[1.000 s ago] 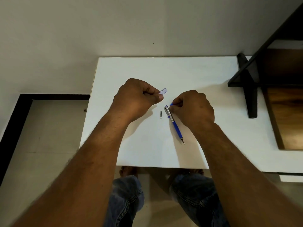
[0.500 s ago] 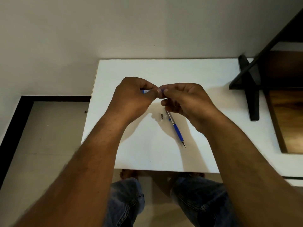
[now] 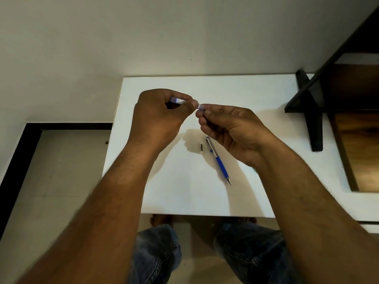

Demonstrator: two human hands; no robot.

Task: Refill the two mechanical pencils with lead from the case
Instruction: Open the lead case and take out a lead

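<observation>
My left hand grips a small lead case, white with a blue end, held above the white table. My right hand pinches the case's right end between thumb and forefinger. Below the hands a blue and silver mechanical pencil lies on the table, tip toward me. Its small silver cap lies just to the left of its top end. A second pencil is not visible.
A black shelf bracket and a dark wooden unit stand at the table's right. The wall runs along the table's far edge. My knees in jeans show below the near edge, with floor to the left.
My right hand left the pencil on the table, rose and met the left hand at the lead case. The pencil and cap stayed in place.
</observation>
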